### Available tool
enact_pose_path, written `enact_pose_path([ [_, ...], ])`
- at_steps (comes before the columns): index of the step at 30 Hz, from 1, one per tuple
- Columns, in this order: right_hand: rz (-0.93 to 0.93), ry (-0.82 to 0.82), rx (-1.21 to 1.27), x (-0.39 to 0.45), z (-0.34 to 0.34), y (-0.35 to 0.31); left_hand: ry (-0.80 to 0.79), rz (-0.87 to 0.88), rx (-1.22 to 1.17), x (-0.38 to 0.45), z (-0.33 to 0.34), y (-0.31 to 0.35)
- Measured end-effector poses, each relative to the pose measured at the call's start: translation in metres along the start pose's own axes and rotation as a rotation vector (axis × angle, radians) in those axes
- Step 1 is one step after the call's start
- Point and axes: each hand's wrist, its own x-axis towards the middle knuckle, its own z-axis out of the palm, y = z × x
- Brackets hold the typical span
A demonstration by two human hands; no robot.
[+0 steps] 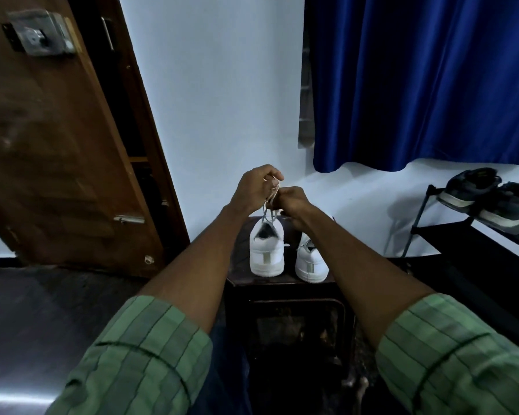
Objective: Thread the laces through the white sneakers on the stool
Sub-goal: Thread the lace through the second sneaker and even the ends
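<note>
Two white sneakers stand heel-toward-me on a dark wooden stool (243, 280). The left sneaker (266, 250) has its lace (265, 212) pulled straight up out of its opening. My left hand (256, 188) pinches the lace ends above the shoe. My right hand (291, 202) grips the same lace just beside it, the two hands touching. The right sneaker (310, 263) stands partly behind my right forearm; its front is hidden.
A brown wooden door (57, 145) stands ajar at the left. A blue curtain (426, 85) hangs at the upper right. A black shoe rack (462, 232) with dark sneakers (492, 199) stands at the right. Dark floor lies at the left.
</note>
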Motion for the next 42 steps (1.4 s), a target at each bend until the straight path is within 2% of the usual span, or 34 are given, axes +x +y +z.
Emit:
enact_pose_path([
  [3, 0.002, -0.023, -0.163, -0.008, 0.000, 0.009, 0.093, -0.072, 0.030, -0.015, 0.009, -0.026],
  [5, -0.050, -0.010, -0.272, -0.007, 0.002, 0.015, 0.064, -0.153, 0.027, -0.027, 0.016, -0.044],
  [9, -0.167, -0.007, -0.580, -0.007, 0.005, 0.012, -0.246, -0.220, 0.045, -0.052, 0.015, -0.060],
  [11, -0.206, -0.017, -0.666, -0.009, 0.007, 0.009, -0.308, -0.240, 0.044, -0.059, 0.014, -0.061],
  [16, -0.157, 0.043, -0.672, -0.015, 0.014, 0.013, -0.166, -0.324, 0.042, -0.066, 0.013, -0.062],
  [19, -0.024, 0.112, -0.530, -0.015, 0.019, 0.023, -0.067, -0.322, 0.156, -0.074, 0.009, -0.065],
  [21, 0.066, 0.083, -0.471, -0.014, 0.022, 0.038, 0.009, -0.295, 0.166, -0.082, 0.006, -0.067],
  [25, 0.106, 0.050, -0.474, -0.025, 0.034, 0.061, 0.003, -0.328, 0.191, -0.096, 0.007, -0.061],
  [29, -0.018, 0.074, -0.769, -0.036, 0.046, 0.073, -0.077, -0.356, 0.244, -0.102, 0.015, -0.051],
  [32, -0.039, 0.008, -0.851, -0.041, 0.051, 0.074, -0.059, -0.406, 0.310, -0.106, 0.020, -0.051],
  [35, 0.031, -0.190, -0.791, -0.041, 0.042, 0.065, 0.009, -0.482, 0.308, -0.107, 0.026, -0.050],
  [37, 0.050, -0.238, -0.776, -0.041, 0.031, 0.061, -0.003, -0.507, 0.326, -0.107, 0.034, -0.050],
  [38, 0.025, -0.201, -0.783, -0.041, 0.027, 0.062, 0.003, -0.519, 0.329, -0.107, 0.038, -0.053],
  [42, -0.128, 0.134, -0.725, -0.044, 0.016, 0.076, 0.090, -0.579, 0.317, -0.111, 0.051, -0.058],
])
